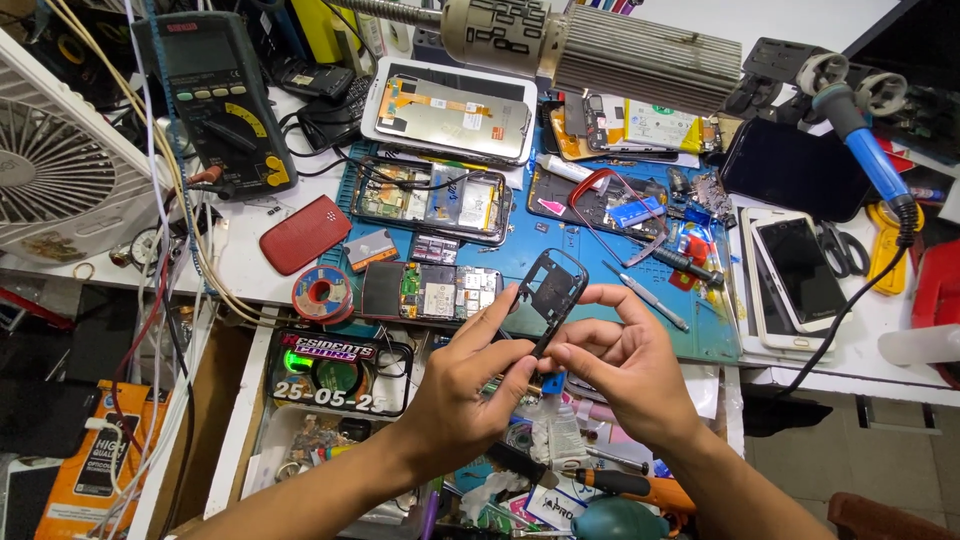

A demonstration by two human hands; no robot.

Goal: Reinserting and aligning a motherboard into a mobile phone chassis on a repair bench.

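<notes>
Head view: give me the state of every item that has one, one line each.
Black phone frame: bare, lifted off the bench, pinched by both hands.
Left hand: fingers closed on the frame's lower edge.
Right hand: fingers closed on the frame.
Opened phone: back off, internals exposed, flat on the blue mat.
White phone: screen dark, face up.
Multimeter: display blank.

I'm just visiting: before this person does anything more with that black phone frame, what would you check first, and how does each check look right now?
1. Both hands on the phone frame: ok, left hand and right hand pinch it.
2. Frame lifted off the blue mat: ok.
3. Frame undamaged: cannot tell.
4. Circuit board out of the way: ok, on the mat beside.
5. Screwdriver within reach: ok, on the mat.
</notes>
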